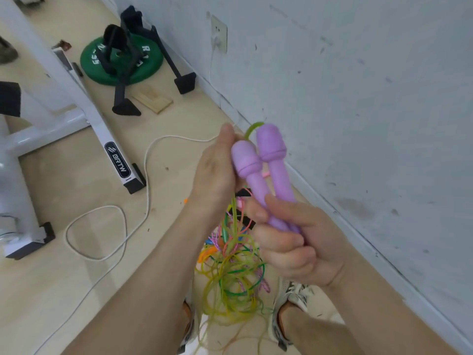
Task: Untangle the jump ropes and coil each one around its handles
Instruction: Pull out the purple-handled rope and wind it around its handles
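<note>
My right hand [294,242] grips two purple jump-rope handles [266,170] side by side at their lower ends, heads pointing up. My left hand [217,170] is beside the handle heads and pinches a yellow-green rope [253,128] that loops over just behind them. That rope runs down between my forearms into a tangle of ropes [230,272] on the floor by my feet, with yellow-green, pink, orange and green strands mixed together. How the strands cross inside the tangle is not clear.
A grey wall [358,98] runs close on my right. A white cable [122,226] loops over the floor to a wall socket [218,34]. A white equipment frame [76,103], a green weight plate [122,62] under a black stand and a wooden block [152,98] lie to the left.
</note>
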Demonstrator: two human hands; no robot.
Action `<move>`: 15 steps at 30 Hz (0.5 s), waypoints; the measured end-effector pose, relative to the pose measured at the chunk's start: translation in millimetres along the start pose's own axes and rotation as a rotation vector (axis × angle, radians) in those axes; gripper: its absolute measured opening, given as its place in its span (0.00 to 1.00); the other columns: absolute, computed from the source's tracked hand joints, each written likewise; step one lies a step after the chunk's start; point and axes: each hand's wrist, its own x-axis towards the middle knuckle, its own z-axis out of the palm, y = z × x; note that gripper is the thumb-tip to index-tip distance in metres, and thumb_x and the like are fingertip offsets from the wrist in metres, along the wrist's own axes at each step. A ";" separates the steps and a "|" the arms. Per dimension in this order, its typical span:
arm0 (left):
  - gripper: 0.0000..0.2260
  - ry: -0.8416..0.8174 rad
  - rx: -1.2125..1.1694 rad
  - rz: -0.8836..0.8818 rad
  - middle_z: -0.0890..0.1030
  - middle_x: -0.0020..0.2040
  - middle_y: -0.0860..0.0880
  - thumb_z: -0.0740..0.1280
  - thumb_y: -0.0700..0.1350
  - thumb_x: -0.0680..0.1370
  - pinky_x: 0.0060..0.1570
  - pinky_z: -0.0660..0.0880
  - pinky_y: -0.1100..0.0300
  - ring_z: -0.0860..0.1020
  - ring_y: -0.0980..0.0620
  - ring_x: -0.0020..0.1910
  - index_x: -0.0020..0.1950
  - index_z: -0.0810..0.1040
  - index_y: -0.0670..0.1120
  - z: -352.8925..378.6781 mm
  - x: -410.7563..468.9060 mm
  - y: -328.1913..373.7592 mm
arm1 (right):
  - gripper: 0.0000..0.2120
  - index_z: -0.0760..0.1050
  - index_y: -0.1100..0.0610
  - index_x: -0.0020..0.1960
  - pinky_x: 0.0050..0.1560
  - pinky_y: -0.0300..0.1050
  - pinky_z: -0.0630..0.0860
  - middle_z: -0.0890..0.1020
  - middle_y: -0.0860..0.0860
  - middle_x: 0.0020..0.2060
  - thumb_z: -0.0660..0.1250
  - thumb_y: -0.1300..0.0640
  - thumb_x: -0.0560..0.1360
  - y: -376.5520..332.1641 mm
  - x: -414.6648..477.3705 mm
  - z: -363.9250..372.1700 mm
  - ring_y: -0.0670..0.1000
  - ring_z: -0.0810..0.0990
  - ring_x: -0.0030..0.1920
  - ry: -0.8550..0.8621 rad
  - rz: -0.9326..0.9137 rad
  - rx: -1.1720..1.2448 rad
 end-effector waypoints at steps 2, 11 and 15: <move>0.19 -0.094 0.194 0.181 0.67 0.24 0.55 0.54 0.47 0.83 0.28 0.64 0.62 0.64 0.59 0.25 0.32 0.67 0.51 6.8 -3.0 -12.8 | 0.07 0.71 0.58 0.48 0.18 0.32 0.58 0.64 0.49 0.27 0.63 0.54 0.80 -5.7 -1.4 8.2 0.43 0.61 0.22 0.149 -0.101 -0.070; 0.06 -0.410 1.328 0.448 0.74 0.46 0.47 0.58 0.41 0.78 0.38 0.61 0.55 0.74 0.42 0.44 0.54 0.70 0.48 16.7 -16.9 -21.1 | 0.14 0.63 0.53 0.37 0.22 0.34 0.56 0.64 0.52 0.26 0.62 0.58 0.80 -13.8 -4.0 0.4 0.48 0.59 0.21 1.227 -0.273 -0.949; 0.09 -0.428 1.455 0.569 0.73 0.42 0.48 0.59 0.44 0.78 0.36 0.62 0.55 0.76 0.44 0.44 0.55 0.76 0.50 22.7 -22.0 -19.9 | 0.13 0.63 0.54 0.35 0.30 0.44 0.62 0.70 0.52 0.30 0.61 0.57 0.78 -16.7 -14.7 -16.8 0.54 0.67 0.29 1.411 -0.013 -1.576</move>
